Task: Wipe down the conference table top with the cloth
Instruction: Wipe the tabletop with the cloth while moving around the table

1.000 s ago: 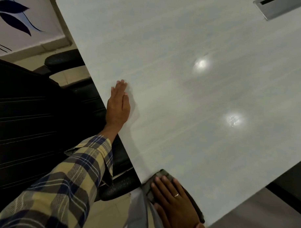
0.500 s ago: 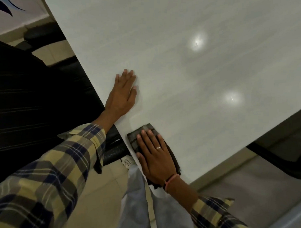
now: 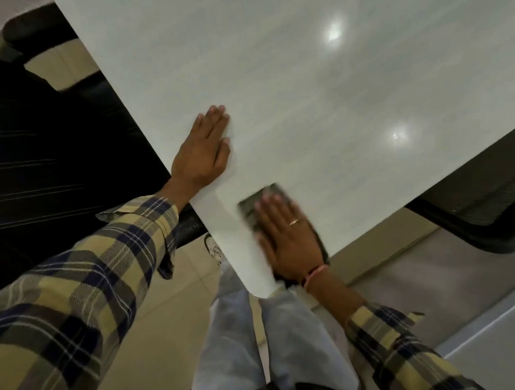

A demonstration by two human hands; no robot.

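Here the right hand (image 3: 289, 239) presses the cloth (image 3: 260, 202) flat at the surface's (image 3: 312, 94) near corner, grip wide, fingers straight, to spread pressure. Left hand (image 3: 203, 152) lies flat by the left edge, likely bracing.

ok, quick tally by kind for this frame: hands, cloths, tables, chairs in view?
Hands: 2, left hand flat on the table, right hand pressing the cloth
Cloths: 1, dark cloth near the table corner
Tables: 1, white table
Chairs: 2, black chair on the left, another chair on the right
Total: 6
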